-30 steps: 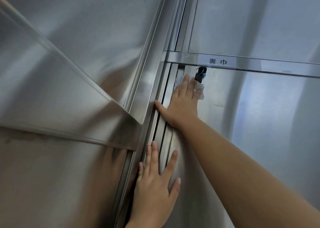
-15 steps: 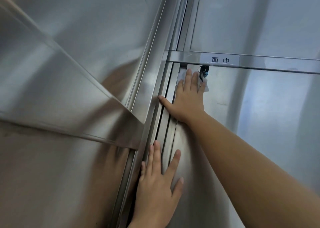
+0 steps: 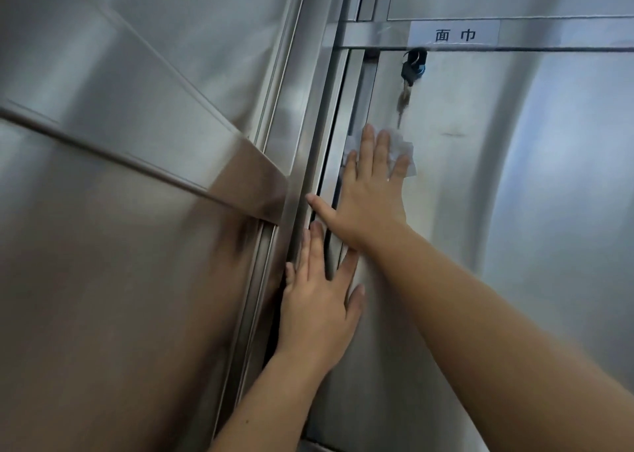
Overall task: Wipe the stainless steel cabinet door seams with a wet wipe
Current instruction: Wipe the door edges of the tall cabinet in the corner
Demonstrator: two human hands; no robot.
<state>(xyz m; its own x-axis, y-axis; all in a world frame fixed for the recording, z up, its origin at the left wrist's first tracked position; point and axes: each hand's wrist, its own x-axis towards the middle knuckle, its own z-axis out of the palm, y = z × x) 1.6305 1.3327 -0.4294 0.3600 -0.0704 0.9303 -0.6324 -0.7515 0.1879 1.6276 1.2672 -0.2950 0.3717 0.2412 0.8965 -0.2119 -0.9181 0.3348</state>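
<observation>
The wet wipe [image 3: 401,144] lies flat against the cabinet door [image 3: 480,218], pinned under the fingers of the right hand [image 3: 370,197], with crumpled edges showing at 12 and 3 o'clock of the fingertips. The vertical seam [image 3: 334,125], a dark gap between the door's edge and the frame post, runs just at 9 o'clock of the wipe, so the cloth looks to sit on the door face beside the gap rather than in it. By my reading the work is somewhere midway: the metal shows no clear wet streak or dirt line, so which stretches are already clean cannot be told, and the seam's run toward 6 o'clock, past both hands, likely remains, as may the horizontal joint at 12 o'clock. The right hand is spread open, fingers straight and pressing the wipe, not curled round it, thumb stretched to 9 o'clock across the seam onto the post; its forearm comes in from 4 o'clock. The left hand [image 3: 319,311] rests at 7 o'clock of the right, also flat and released, fingers pointing to 12 o'clock over the seam, holding nothing. A key [image 3: 413,70] hangs in its lock at 12 o'clock of the wipe, close above it, and a white label [image 3: 454,34] sits on the rail beyond.
</observation>
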